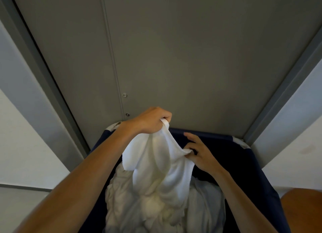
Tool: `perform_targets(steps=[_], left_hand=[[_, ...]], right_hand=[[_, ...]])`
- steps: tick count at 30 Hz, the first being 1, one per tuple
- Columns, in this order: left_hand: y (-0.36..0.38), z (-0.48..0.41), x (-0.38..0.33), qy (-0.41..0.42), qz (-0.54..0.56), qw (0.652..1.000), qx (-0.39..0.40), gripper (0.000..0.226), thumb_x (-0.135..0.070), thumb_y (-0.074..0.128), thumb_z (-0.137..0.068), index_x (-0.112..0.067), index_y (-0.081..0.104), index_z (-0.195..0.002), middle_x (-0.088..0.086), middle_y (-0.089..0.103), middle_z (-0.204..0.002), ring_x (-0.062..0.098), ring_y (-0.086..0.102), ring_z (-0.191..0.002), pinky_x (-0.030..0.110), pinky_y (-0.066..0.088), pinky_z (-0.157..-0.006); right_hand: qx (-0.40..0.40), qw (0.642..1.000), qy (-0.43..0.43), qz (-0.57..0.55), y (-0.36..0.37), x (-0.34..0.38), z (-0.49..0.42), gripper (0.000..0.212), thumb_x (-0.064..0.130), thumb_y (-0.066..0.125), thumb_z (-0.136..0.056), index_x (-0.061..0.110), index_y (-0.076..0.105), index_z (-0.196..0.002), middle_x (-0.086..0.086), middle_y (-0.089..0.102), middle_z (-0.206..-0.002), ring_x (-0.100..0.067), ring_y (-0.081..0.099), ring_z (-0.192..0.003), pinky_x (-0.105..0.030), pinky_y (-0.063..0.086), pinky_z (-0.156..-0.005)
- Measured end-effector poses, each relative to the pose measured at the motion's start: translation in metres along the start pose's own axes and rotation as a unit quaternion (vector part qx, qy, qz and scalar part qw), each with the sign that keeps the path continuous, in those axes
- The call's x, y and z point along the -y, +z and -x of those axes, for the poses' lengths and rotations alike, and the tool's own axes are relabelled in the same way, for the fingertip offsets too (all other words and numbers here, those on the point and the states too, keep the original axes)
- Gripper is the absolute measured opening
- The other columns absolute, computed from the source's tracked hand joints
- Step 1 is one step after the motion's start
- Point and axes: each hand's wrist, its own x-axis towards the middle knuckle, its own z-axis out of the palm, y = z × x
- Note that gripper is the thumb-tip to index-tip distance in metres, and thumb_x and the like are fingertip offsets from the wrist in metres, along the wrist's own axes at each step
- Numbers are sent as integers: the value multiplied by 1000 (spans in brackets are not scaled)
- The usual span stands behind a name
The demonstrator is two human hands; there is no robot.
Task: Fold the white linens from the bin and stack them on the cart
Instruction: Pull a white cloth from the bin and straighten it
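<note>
Centrally, the left hand [153,121] clutched the white towel [156,163] by its top corner. The right hand [200,154] pinched another edge, lower right.

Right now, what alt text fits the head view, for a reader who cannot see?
The left hand grips and the right hand pinches a white cloth towel above a dark blue fabric bin of crumpled white linens.

Grey panelled door [174,50] ahead; white walls [26,154] flanking.
</note>
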Motion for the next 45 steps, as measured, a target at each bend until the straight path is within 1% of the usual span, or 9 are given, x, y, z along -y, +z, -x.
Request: perform_targets(steps=[3, 6, 11, 19, 26, 31, 34, 37, 45], left_hand=[[2, -1, -6, 24, 26, 998, 45, 37, 17, 34, -70, -18, 41, -59, -9, 42, -59, 19, 40, -74, 32, 33, -69], [0, 1, -7, 37, 24, 996, 72, 41, 18, 33, -66, -21, 43, -56, -13, 43, -53, 17, 42, -71, 34, 38, -73], [-14, 11, 16, -38, -33, 998, 41, 37, 17, 35, -65, -18, 41, -56, -7, 41, -59, 13, 37, -61, 25, 28, -57], [6, 19, 45, -194, -228, 954, 20, 20, 0, 45, -90, -9, 56, -104, 12, 57, -112, 30, 55, -100, 37, 46, -82], [31, 14, 11, -93, 43, 986, 129, 42, -15, 65, -81, -21, 47, -117, -2, 55, -115, 16, 54, -101, 34, 49, -83], [54, 6, 4, -57, -8, 994, 95, 20, -14, 59, -82, -18, 42, -92, -1, 51, -88, 19, 51, -79, 27, 36, -58], [60, 1, 6, -45, -13, 999, 24, 20, -10, 51, -86, -21, 40, -73, -1, 49, -78, 23, 51, -75, 30, 32, -54], [60, -1, 4, -60, -7, 998, 0, 22, -11, 53, -84, -21, 43, -68, 1, 51, -75, 22, 48, -68, 31, 33, -54], [67, -4, 1, -77, 42, 996, 11, 18, 1, 44, -77, -16, 46, -69, 3, 54, -76, 20, 46, -68, 33, 37, -59]], right_hand=[[105, 993, -12, -43, 8, 14, -14, 34, 6, 61, -82, 37, 64, -68, 47, 28, -136, 1, 15, -142, -30, 26, -106], [149, 987, -8, -52, 19, 28, -27, 16, 16, 58, -76, 18, 73, -75, 16, 45, -141, -13, 37, -135, -39, 35, -108], [79, 997, 13, 6, 26, 29, -26, 17, 1, 66, -82, 17, 69, -76, -7, 61, -92, -26, 59, -89, -36, 51, -81], [35, 987, -50, 148, 15, 30, -26, 9, 9, 62, -87, 1, 65, -87, -1, 42, -92, -19, 49, -81, -22, 39, -69], [3, 986, -98, 134, 8, 49, -29, 11, 8, 56, -92, 5, 65, -96, 2, 48, -88, -16, 52, -76, -20, 39, -65], [-25, 995, -93, 31, 7, 56, -21, 31, 15, 58, -94, 43, 68, -82, 13, 58, -93, 1, 57, -90, -9, 41, -76], [-49, 996, -54, 45, 4, 58, -19, 16, 27, 62, -92, 26, 69, -77, 6, 55, -80, -8, 53, -73, -20, 41, -68], [-14, 995, 4, 101, -1, 58, -17, 30, 29, 63, -91, 18, 55, -64, 4, 47, -71, -11, 46, -64, -26, 38, -62], [96, 985, 124, 74, 24, 45, -2, 30, 34, 68, -83, 10, 61, -99, -6, 67, -92, -23, 65, -84, -36, 55, -76]])
